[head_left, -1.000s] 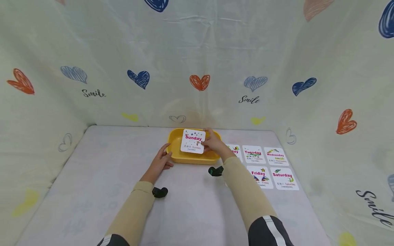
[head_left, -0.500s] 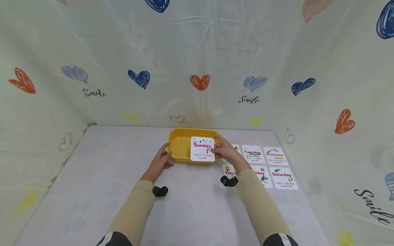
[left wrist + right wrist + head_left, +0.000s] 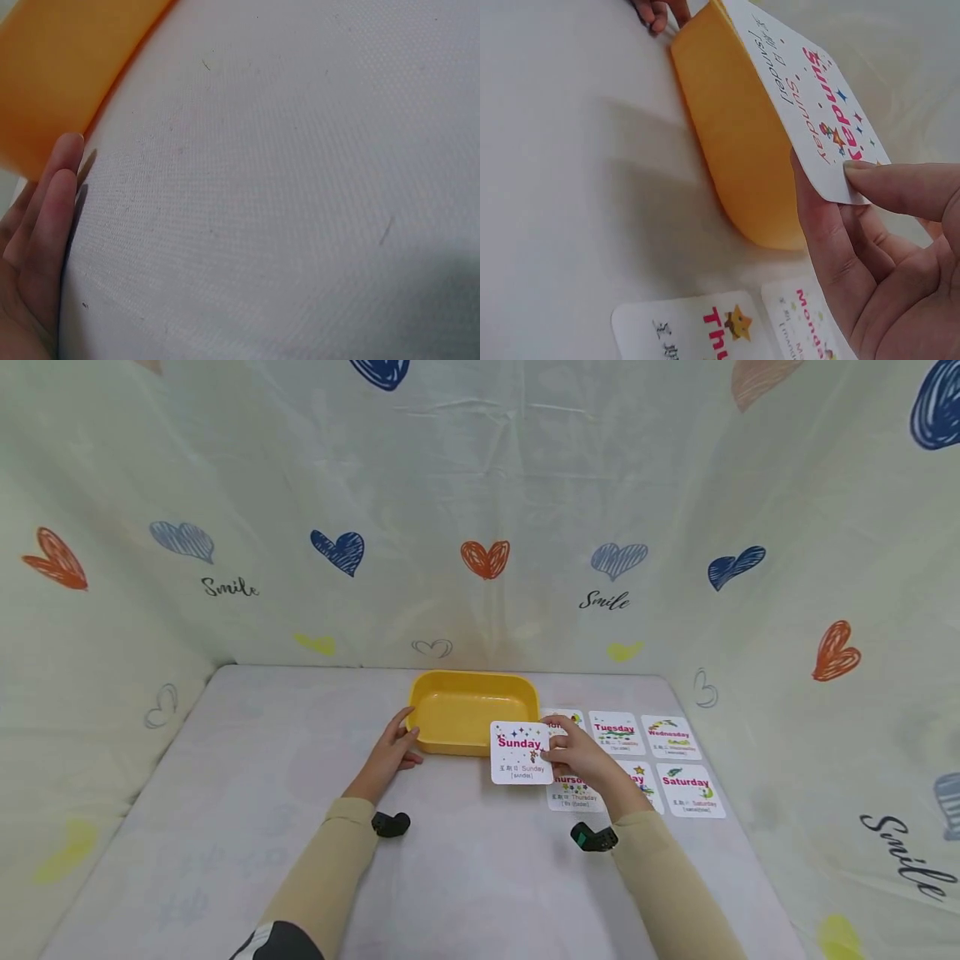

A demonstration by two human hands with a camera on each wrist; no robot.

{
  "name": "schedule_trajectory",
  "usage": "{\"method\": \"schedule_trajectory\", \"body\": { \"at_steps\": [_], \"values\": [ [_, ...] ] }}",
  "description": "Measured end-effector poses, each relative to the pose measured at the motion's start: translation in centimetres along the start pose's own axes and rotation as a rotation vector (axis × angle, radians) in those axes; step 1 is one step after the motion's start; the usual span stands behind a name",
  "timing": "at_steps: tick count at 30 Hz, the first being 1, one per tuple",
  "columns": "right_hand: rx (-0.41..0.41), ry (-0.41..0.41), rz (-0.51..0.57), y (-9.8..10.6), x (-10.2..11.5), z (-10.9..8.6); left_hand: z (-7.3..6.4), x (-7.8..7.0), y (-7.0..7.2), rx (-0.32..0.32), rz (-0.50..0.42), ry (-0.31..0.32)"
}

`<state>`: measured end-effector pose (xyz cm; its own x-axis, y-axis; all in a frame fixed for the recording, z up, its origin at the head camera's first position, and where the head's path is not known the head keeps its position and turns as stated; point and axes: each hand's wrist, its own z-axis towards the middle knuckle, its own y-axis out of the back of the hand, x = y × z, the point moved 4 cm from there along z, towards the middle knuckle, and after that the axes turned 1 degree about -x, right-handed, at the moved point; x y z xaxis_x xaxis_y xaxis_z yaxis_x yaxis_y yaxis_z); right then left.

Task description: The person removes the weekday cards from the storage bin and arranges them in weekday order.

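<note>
My right hand (image 3: pixel 581 756) pinches a square white card printed "Sunday" (image 3: pixel 520 758) at its right edge. The right wrist view shows the thumb (image 3: pixel 900 187) on the card's printed face and fingers behind it. The card is raised and tilted, overlapping the front right corner of a yellow plastic tray (image 3: pixel 450 748). At the tray's front left corner, my left hand (image 3: pixel 386 756) holds its rim and side. Fingertips (image 3: pixel 70 142) meet the tray wall in the left wrist view. Partly behind the right hand lie the "Monday" card (image 3: pixel 562 715) and the "Thursday" card (image 3: pixel 573 800).
To the right, cards lie in two rows: "Tuesday" (image 3: pixel 617 732) and "Wednesday" (image 3: pixel 671 737) at the back, "Friday" (image 3: pixel 643 774) and "Saturday" (image 3: pixel 691 791) in front. A white cloth with printed hearts hangs behind the white-covered table (image 3: pixel 300 710).
My right hand has carried the "Sunday" card from over the tray rightward and toward me, to the tray's front right corner. The tray's inside now shows bare. My left hand stays put.
</note>
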<state>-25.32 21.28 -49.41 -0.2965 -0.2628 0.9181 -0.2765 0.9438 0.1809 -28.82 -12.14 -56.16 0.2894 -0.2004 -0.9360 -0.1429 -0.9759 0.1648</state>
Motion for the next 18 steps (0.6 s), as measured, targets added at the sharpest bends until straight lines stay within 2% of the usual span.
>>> {"method": "schedule_trajectory", "body": {
  "at_steps": [10,18],
  "values": [
    [-0.023,-0.032,-0.038,1.8,-2.4,-3.1,-0.3,0.0,-0.3,-0.007,0.014,-0.012],
    [-0.08,-0.101,-0.034,3.0,-4.4,-5.4,-0.9,-0.2,-0.3,-0.01,0.017,-0.012]
  ]
}}
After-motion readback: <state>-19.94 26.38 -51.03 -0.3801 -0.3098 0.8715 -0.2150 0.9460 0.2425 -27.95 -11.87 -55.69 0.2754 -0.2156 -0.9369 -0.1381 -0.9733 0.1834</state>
